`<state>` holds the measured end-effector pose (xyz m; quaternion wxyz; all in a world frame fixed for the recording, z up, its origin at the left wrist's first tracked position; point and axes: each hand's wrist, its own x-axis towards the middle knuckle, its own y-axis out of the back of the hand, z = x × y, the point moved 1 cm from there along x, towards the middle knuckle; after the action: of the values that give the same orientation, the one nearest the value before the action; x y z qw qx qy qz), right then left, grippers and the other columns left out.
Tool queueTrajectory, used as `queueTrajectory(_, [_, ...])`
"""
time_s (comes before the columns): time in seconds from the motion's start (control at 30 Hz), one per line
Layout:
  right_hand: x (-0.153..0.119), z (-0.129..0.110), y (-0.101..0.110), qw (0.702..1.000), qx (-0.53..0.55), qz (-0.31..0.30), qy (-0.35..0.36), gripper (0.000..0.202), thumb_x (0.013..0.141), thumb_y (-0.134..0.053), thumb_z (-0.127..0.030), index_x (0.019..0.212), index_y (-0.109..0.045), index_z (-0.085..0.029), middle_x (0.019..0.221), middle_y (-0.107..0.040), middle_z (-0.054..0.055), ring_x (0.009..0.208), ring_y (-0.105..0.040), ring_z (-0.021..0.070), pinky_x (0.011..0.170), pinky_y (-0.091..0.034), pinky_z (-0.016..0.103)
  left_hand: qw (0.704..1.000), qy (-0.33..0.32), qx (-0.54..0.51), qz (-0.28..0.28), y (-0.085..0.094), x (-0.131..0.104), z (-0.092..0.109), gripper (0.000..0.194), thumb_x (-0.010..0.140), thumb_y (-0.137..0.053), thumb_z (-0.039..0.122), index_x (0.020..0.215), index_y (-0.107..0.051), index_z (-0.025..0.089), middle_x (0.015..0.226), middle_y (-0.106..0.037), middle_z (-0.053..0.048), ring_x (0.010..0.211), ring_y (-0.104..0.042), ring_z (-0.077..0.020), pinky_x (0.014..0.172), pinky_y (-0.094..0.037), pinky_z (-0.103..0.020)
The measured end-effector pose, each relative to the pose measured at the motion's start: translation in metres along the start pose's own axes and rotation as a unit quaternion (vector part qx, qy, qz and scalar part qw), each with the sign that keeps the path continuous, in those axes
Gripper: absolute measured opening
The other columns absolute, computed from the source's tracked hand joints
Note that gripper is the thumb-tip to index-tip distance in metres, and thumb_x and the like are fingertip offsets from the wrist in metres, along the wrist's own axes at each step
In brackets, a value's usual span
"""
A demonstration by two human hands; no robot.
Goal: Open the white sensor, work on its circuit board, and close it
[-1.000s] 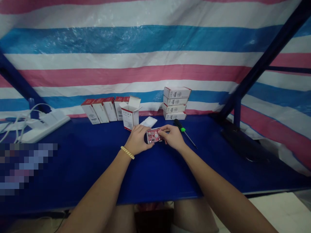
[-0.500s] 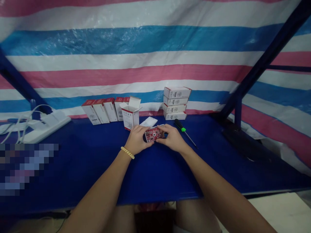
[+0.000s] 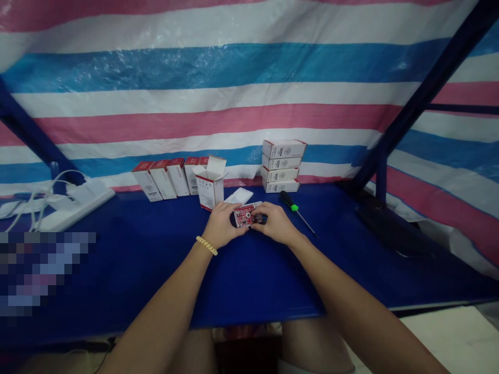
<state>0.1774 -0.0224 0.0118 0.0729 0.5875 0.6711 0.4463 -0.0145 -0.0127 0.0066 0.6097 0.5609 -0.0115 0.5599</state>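
A small red circuit board [image 3: 245,215] in a pale frame is held between both hands above the blue table. My left hand [image 3: 223,225] grips its left end, thumb below and fingers above. On the other end, my right hand [image 3: 275,223] pinches it with thumb and fingers; a dark part shows beside those fingertips. Just behind the hands lies a flat white cover [image 3: 239,196]. An open white box [image 3: 210,189] with raised flaps stands behind my left hand.
Several red-and-white boxes [image 3: 146,183] stand in a row at the back left. More boxes [image 3: 282,164] are stacked behind my right hand. A black-and-green screwdriver [image 3: 294,206] lies to the right. A white power strip [image 3: 78,208] with cables sits far left.
The fingers of my right hand have shifted slightly on the board, and the board's face shows a little more. The view has moved slightly.
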Motion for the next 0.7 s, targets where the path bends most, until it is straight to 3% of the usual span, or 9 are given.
queueTrajectory(0.23, [-0.002,-0.003,0.001,0.998,-0.018,-0.066,0.004,0.023,0.068,-0.066,-0.017,0.09,-0.073,-0.017,0.092,-0.066,0.007,0.078,-0.06,0.0153,0.079,-0.048,0.033,0.991,0.071,-0.018,-0.109,-0.001,-0.002,-0.007,0.06,0.055,-0.085,0.036,0.107,-0.062,0.016,0.101,-0.066,-0.008,0.094,-0.062,-0.0277,0.085,-0.049,-0.045])
queueTrajectory(0.4, [-0.003,-0.006,0.006,0.997,0.027,-0.064,-0.037,0.042,0.067,-0.054,-0.01,0.105,-0.069,-0.018,0.093,-0.072,0.004,0.08,-0.064,0.0161,0.075,-0.048,0.03,0.986,0.041,-0.011,-0.16,0.002,-0.004,-0.007,0.076,0.06,-0.082,0.035,0.128,-0.051,0.02,0.114,-0.061,-0.01,0.104,-0.057,-0.0296,0.088,-0.047,-0.047])
queueTrajectory(0.53, [-0.004,-0.007,0.011,0.997,0.034,-0.055,-0.051,0.044,0.066,-0.053,-0.01,0.107,-0.067,-0.017,0.093,-0.073,0.004,0.084,-0.066,0.0186,0.081,-0.049,0.033,0.983,-0.003,-0.003,-0.182,0.003,-0.004,-0.005,0.059,0.066,-0.078,0.036,0.122,-0.061,0.027,0.102,-0.061,-0.006,0.098,-0.056,-0.0267,0.086,-0.047,-0.045])
queueTrajectory(0.7, [-0.002,-0.007,0.012,0.996,0.035,-0.069,-0.053,0.052,0.06,-0.057,-0.008,0.111,-0.066,-0.018,0.104,-0.072,0.006,0.092,-0.066,0.0211,0.087,-0.049,0.035,0.985,0.002,0.006,-0.174,0.002,-0.003,-0.006,0.049,0.064,-0.079,0.035,0.111,-0.069,0.026,0.092,-0.06,-0.005,0.091,-0.056,-0.0259,0.084,-0.048,-0.044])
